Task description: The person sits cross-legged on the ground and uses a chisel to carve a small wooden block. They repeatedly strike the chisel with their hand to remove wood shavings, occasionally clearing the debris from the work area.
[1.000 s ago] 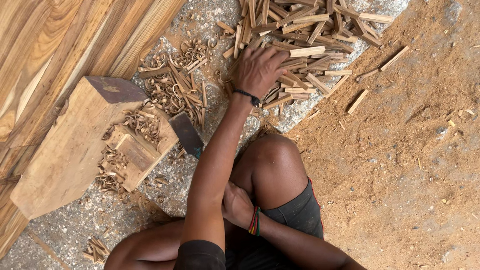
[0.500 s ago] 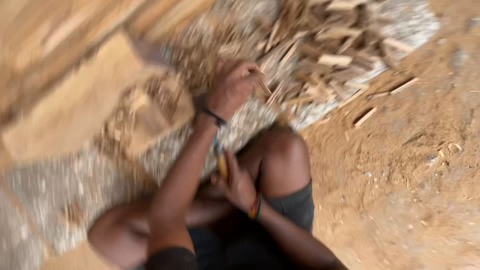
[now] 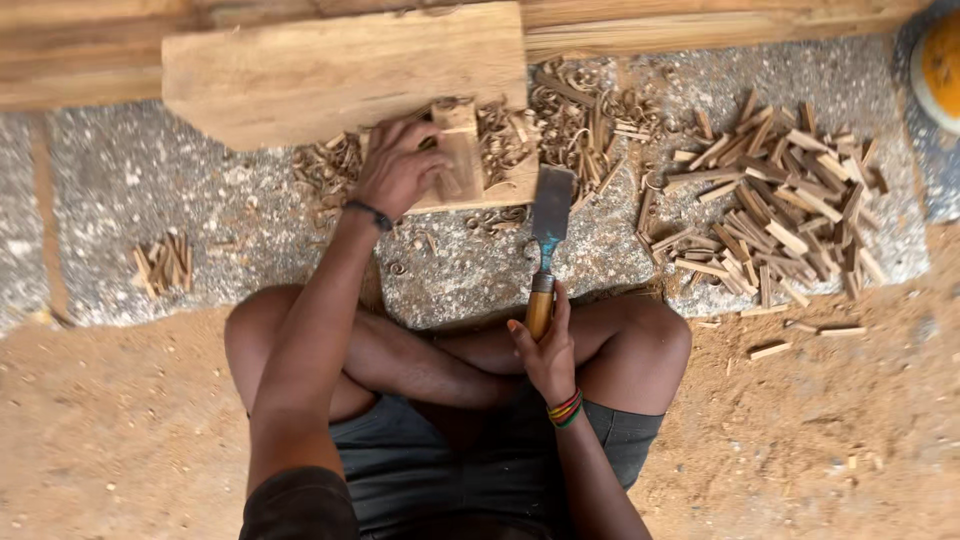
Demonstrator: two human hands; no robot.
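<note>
Left hand (image 3: 398, 172) grip closed on small wood piece (image 3: 460, 160) atop the block (image 3: 345, 75). Right hand (image 3: 545, 350) grip wrapped around chisel (image 3: 547, 240) handle, blade up.

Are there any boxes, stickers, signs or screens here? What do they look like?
None: no box, sticker, sign or screen shows.
What is there instead:
Wood block: top, big, pale brown.
Small wood piece: under the left hand, tan.
Chisel: held by the right hand, grey blade, wooden handle.
Stick pile: right, brown.
Round yellow thing: top right corner, cut off.
</note>
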